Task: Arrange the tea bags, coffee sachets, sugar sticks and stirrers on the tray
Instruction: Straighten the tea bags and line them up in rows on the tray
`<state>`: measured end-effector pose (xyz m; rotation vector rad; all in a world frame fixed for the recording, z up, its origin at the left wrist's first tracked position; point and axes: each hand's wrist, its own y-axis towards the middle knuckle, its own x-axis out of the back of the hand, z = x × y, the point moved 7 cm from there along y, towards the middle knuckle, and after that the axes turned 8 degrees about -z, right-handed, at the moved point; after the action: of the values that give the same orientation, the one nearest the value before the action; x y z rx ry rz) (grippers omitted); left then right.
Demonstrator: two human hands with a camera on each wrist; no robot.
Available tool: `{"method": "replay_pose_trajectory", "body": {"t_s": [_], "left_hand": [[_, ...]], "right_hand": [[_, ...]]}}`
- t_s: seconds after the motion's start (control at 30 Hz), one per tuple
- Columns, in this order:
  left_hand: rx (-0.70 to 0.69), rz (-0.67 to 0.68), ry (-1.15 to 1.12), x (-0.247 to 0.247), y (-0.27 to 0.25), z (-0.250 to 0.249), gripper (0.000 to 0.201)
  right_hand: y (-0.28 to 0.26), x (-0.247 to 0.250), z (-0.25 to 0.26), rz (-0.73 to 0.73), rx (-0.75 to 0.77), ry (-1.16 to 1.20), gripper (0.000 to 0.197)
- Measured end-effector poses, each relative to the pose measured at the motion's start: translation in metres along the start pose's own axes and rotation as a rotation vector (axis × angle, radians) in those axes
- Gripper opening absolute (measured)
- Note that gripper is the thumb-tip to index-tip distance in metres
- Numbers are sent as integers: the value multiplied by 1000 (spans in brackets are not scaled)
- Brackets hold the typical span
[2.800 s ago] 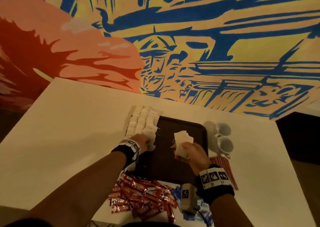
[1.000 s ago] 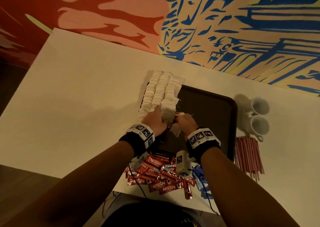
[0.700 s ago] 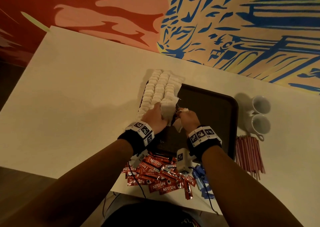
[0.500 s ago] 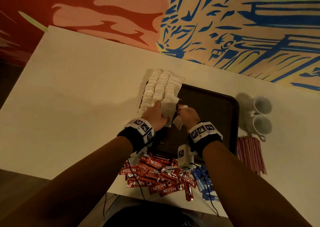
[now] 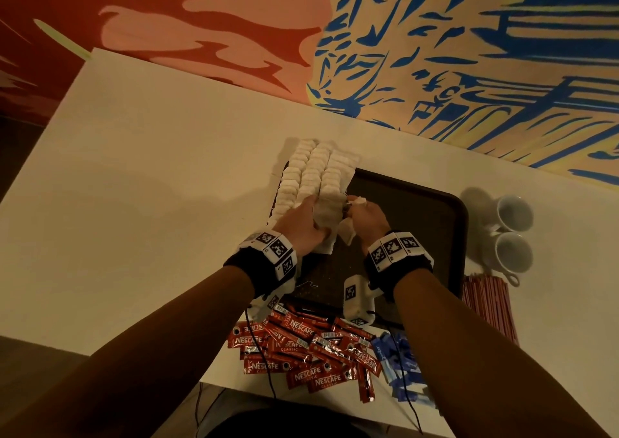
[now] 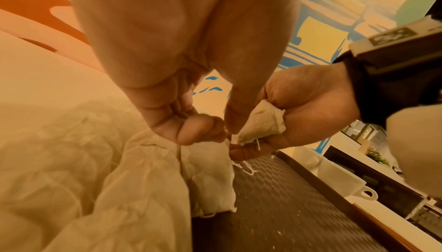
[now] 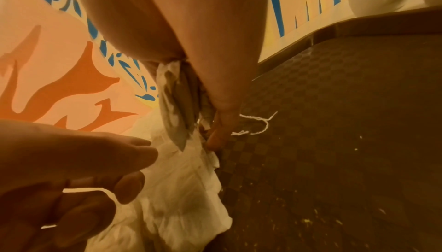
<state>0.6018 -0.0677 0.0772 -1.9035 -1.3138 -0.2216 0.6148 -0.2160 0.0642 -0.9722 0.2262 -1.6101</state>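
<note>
While the coffee sachets (image 5: 303,354) and the blue sugar sticks (image 5: 400,367) lie loose on the table (image 5: 140,210) nearest the person, off the tray (image 5: 412,223), both hands work farther out at the tray's left side. The left hand (image 5: 303,225) rests on the near end of the tea-bag rows (image 5: 313,179), its fingers (image 6: 191,131) curled and pinching the top edge of the bag at the end of the right-hand row. The right hand (image 5: 366,218) is closed around a small bunch of spare bags (image 6: 261,123); how many it holds I cannot tell, since the wrist view shows only crumpled paper between thumb and fingers (image 7: 222,123). A white string (image 7: 256,125) trails from them onto the tray floor.

What the coming move turns on, as I judge it: the rows run long-axis away from the person, three abreast, hugging the tray's left edge, and their open near end sits just left of the right hand, almost touching it. So the next bag goes leftward and slightly down from the right hand's grip, laid crosswise like its neighbours, while the left hand, already on the row, steadies it.

Beyond and to the right, the dark middle of the tray is bare; the stirrers (image 5: 487,303) and two cups (image 5: 514,233) sit on the table past its right rim.
</note>
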Motion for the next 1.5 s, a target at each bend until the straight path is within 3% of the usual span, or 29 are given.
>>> {"method": "replay_pose_trajectory", "body": {"t_s": [0.33, 0.63, 0.8, 1.0, 1.1, 1.23, 1.5], "left_hand": [[-11, 2, 9, 7, 9, -4, 80], [-50, -54, -47, 29, -10, -21, 58], [-138, -47, -139, 39, -39, -45, 44], [-228, -57, -248, 32, -78, -69, 64], [-210, -79, -308, 28, -93, -70, 57], [-184, -129, -328, 24, -114, -71, 51], [-233, -279, -362, 19, -166, -102, 38]], "right_hand": [[-3, 6, 5, -31, -48, 118, 38], [-14, 44, 4, -98, -29, 344, 29], [-55, 65, 14, -20, 47, 384, 30], [-99, 67, 15, 220, 95, 470, 50], [-116, 68, 17, 300, 84, 499, 58], [-138, 75, 19, 339, 69, 561, 42], [-177, 105, 8, 355, 50, 548, 66]]}}
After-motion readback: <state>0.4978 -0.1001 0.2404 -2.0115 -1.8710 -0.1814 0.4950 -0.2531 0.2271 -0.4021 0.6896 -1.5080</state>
